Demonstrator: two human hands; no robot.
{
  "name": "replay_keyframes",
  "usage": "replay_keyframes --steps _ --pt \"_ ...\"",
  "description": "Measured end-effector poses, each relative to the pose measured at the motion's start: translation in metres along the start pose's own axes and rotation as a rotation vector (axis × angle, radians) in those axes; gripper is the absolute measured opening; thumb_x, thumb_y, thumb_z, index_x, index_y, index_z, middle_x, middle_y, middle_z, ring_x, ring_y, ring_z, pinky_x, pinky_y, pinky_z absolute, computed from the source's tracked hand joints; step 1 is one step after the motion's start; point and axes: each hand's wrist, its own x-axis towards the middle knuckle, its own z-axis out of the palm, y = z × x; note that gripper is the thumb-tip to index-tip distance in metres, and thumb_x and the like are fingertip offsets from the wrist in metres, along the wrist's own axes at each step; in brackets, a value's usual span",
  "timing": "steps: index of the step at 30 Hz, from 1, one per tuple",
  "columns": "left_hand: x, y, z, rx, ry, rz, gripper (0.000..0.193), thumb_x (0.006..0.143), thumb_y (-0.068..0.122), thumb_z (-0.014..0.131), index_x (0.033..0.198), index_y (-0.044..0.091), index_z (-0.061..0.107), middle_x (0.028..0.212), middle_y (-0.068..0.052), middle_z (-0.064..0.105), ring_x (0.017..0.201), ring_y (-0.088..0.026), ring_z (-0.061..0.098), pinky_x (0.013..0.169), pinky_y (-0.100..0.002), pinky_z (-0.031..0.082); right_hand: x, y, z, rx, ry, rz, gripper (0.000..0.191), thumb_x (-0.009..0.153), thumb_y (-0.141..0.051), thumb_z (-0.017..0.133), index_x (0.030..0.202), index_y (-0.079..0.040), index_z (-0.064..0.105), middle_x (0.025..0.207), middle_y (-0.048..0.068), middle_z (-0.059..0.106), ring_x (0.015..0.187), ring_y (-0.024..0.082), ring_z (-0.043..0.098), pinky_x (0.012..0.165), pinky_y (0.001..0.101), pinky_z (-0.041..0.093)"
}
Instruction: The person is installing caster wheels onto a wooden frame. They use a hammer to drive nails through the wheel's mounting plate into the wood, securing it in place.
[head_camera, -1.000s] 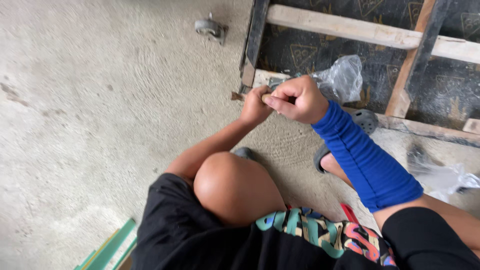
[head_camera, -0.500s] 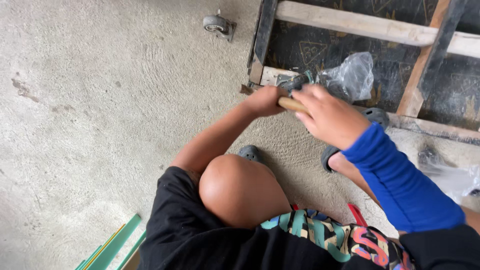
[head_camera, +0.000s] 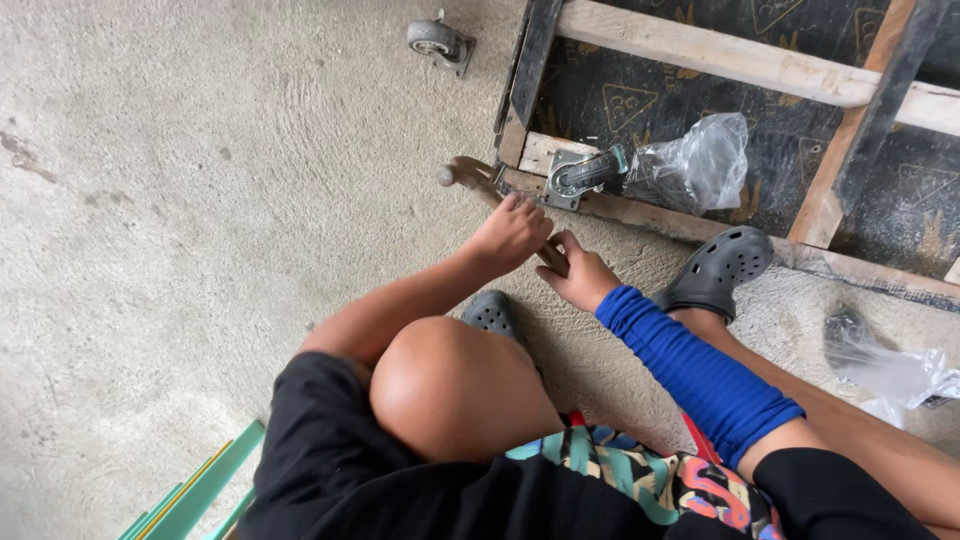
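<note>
I have my left hand (head_camera: 512, 232) closed over the wooden handle of a hammer (head_camera: 497, 198), whose grey metal head lies on the bare concrete floor (head_camera: 200, 200) just outside the corner of the rough timber frame (head_camera: 700, 55). My right hand (head_camera: 580, 280), below a blue arm sleeve (head_camera: 700, 375), touches the handle's lower end with fingers half curled; I cannot tell whether they truly grip it. To handle the hammer well I would judge it best to settle one firm grasp low on the handle and keep it off the steel caster wheel (head_camera: 583, 172) lying on the frame corner. The handle's middle is hidden under my left hand, and the contents of the clear plastic bag (head_camera: 700, 160) are hard to make out
</note>
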Motion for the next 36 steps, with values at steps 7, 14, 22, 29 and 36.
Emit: replay_keyframes --steps 7,14,22,29,36 --pt "0.002 -0.082 -0.131 -0.258 0.673 -0.166 0.04 0.093 0.037 0.082 0.122 0.014 0.066 0.136 -0.011 0.056 0.134 -0.029 0.048 0.111 -0.051 0.032 -0.015 -0.061 -0.069 0.491 -0.213 -0.026 0.055 0.092 -0.015 0.069 0.141 -0.008 0.045 0.083 0.01 0.062 0.059 0.022 0.063 0.055 0.0469 0.056" --pt "0.006 -0.113 -0.144 -0.491 0.863 -0.286 0.027 0.105 0.022 0.058 0.124 0.004 0.063 0.127 -0.013 0.063 0.126 -0.025 0.057 0.111 -0.044 0.042 -0.04 -0.052 -0.123 0.005 0.103 -0.245 0.041 0.087 -0.019 0.073 0.122 -0.003 0.057 0.08 0.004 0.06 0.063 0.017 0.059 0.057 0.0391 0.05" --pt "-0.004 -0.127 -0.06 -1.154 0.879 -0.578 0.03 0.113 0.024 0.053 0.106 -0.001 0.066 0.098 -0.006 0.071 0.094 -0.012 0.068 0.087 -0.03 0.057 -0.047 0.01 -0.026 0.403 -0.138 0.215 0.023 0.091 -0.03 0.065 0.106 -0.013 0.068 0.06 0.0 0.057 0.043 0.009 0.056 0.042 0.0289 0.049" --pt "-0.01 -0.125 -0.048 -1.248 0.841 -0.581 0.033 0.113 0.026 0.053 0.1 -0.001 0.066 0.094 -0.005 0.071 0.089 -0.011 0.069 0.084 -0.029 0.057 -0.04 0.019 -0.006 0.409 -0.03 0.211 0.032 0.1 -0.036 0.061 0.1 -0.005 0.061 0.063 0.001 0.056 0.045 0.01 0.056 0.043 0.0284 0.049" --pt "-0.005 -0.138 -0.046 -1.27 0.948 -0.583 0.032 0.113 0.025 0.053 0.099 -0.001 0.067 0.088 -0.004 0.07 0.085 -0.011 0.067 0.081 -0.028 0.056 -0.056 0.027 -0.006 0.595 0.176 -0.136 0.02 0.1 -0.025 0.059 0.102 -0.005 0.058 0.071 0.001 0.059 0.056 0.008 0.057 0.05 0.0253 0.048"
